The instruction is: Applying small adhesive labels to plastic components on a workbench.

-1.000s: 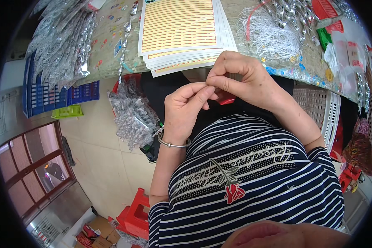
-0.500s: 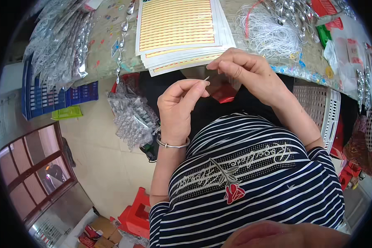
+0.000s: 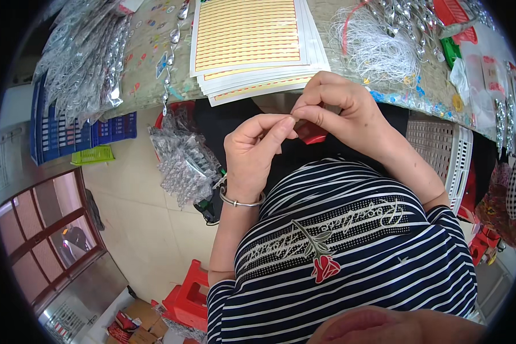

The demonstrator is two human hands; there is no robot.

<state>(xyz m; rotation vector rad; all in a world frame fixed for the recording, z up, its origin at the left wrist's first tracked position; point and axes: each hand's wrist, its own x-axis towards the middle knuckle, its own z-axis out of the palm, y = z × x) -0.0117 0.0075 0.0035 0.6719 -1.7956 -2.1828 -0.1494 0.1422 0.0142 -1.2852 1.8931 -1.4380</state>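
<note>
A: Hands first. Where do they sit?

B: Both raised in front of the chest, just below the table (image 3: 155, 63) edge. Left hand (image 3: 251, 155) and right hand (image 3: 341, 112) meet fingertip to fingertip, touching.

A: Holding what?

B: Something very small, pinched where the tips meet; call it the bit (image 3: 292, 118). Too small to tell its kind. Left thumb and forefinger are pressed together at it. Right thumb and forefinger are closed together on the same spot from the other side.

A: Which way does it lie from each hand?

B: Up and to the right of the left palm, down and to the left of the right palm. Both are equally near; it sits right at the join. Long axis: cannot tell.

A: Wrists?

B: Left wrist has a silver bangle (image 3: 241, 200). Right forearm comes in from the right, over the striped shirt (image 3: 355, 252).

A: Around them?

B: Straight above on the table, a stack of yellow-lined sheets (image 3: 249, 40), near the right knuckles but apart. To its right, a tangle of white thread (image 3: 378, 46). On the left, heaps of shiny silver pieces (image 3: 80, 63), and a bag of more (image 3: 183, 160) hanging below the edge, beside the left hand. Blue crate (image 3: 69, 135) further left, white basket (image 3: 447, 155) under the right side.
</note>
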